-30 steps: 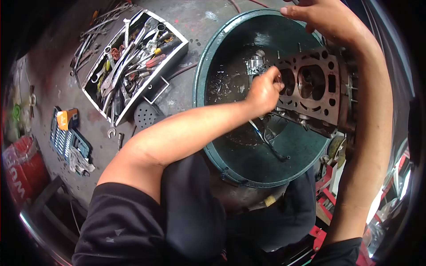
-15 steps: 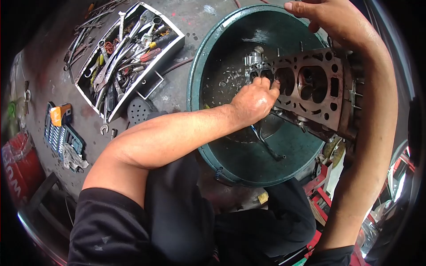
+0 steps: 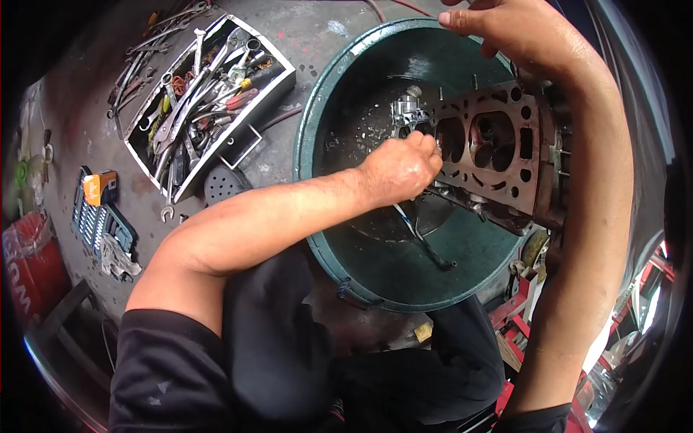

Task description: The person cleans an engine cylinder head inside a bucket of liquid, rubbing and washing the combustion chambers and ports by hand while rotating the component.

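Note:
A cylinder head (image 3: 498, 169) with brown, stained round chambers lies tilted over a large green tub (image 3: 317, 94). My left hand (image 3: 404, 167) is closed against the left part of its flat face. Its fingertips are curled out of sight, so anything between them is hidden. Above the far edge of the head, my right hand (image 3: 516, 32) is bent at the wrist, thumb stretched left and apart from the fingers. The frame's top cuts off part of it. Just beyond my left hand is a shiny metal part (image 3: 408, 108) at the head's end. A long thin tool (image 3: 426, 245) leans inside the tub.
On the floor at left stands a white-rimmed toolbox (image 3: 278, 83) full of wrenches and pliers. More wrenches (image 3: 133, 72) lie beyond it. A socket set (image 3: 94, 216) carries an orange box (image 3: 99, 187) and a rag (image 3: 117, 256). Red metal stands (image 3: 512, 307) are at lower right.
My left hand has curled tighter, its fingers drawn back from the chamber opening. The tub, cylinder head and both hands appear slightly further left in view.

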The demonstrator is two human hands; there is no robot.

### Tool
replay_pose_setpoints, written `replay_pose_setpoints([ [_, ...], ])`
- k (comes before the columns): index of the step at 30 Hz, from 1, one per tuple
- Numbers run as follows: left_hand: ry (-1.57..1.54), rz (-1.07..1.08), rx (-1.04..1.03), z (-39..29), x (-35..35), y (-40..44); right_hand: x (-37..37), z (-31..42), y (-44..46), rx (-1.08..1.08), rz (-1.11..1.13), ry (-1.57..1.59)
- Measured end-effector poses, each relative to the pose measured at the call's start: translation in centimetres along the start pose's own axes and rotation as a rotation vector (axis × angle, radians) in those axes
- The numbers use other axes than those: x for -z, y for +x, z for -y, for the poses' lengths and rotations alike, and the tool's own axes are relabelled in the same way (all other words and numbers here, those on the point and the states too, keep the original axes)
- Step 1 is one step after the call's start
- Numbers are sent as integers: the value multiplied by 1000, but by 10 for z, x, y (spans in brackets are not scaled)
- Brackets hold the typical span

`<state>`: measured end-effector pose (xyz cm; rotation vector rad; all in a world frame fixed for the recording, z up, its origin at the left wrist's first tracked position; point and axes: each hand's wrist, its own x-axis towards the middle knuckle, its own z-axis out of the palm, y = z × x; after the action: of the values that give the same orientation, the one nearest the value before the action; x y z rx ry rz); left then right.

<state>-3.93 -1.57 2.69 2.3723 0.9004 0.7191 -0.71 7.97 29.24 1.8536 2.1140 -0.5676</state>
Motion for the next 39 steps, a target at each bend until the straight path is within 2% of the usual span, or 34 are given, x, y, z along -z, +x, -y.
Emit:
replay_pose_setpoints([
  [1,-6,-2,4,0,4,4,5,-2,2,-3,50,41],
  [3,33,-58,237,4,18,17,6,-8,2,-26,104,89],
  [7,90,-100,163,7,-12,14,8,-8,2,7,53,123],
  [8,20,-184,129,3,-15,13,4,-8,2,-7,43,131],
  [9,17,-174,140,-2,-19,8,3,-8,1,9,49,126],
  [11,-180,-74,158,-2,-15,6,0,-8,-1,41,60,115],
  [13,-282,-82,190,1,-13,3,-9,-9,-3,120,-76,-17],
  [15,-112,-72,10,13,-11,6,-8,-9,-1,177,-139,-96],
  [16,72,-133,-81,19,-12,11,-3,-7,3,76,-59,-15],
  [19,223,-113,-61,11,-14,14,-10,-8,3,70,-74,1],
  [21,148,-133,1,6,-17,12,-15,-7,0,76,-141,-24],
  [23,-208,-151,72,12,-21,6,-15,0,-3,70,-132,-54],
  [24,-245,-154,31,17,-20,4,-14,2,-2,79,-126,-64],
  [25,-231,-154,34,24,-21,6,-12,4,0,89,-119,-73],
  [27,119,-111,-156,23,-10,14,-12,-1,3,84,-112,-44],
  [29,186,-121,-177,20,-12,13,-10,-4,6,59,-76,26],
  [32,-125,-103,106,11,-14,15,-13,-4,6,71,-168,-27],
  [33,-130,-103,99,12,-20,12,-3,-1,7,38,-36,65],
  [35,-548,-169,180,17,-23,5,4,-4,6,1,89,145],
  [36,-538,-191,194,16,-23,6,0,-7,4,133,8,6],
  [37,-548,-190,189,18,-24,6,-5,-6,3,121,-41,-24],
  [39,18,-57,-62,18,-5,11,-14,-1,-1,92,-137,-84],
])
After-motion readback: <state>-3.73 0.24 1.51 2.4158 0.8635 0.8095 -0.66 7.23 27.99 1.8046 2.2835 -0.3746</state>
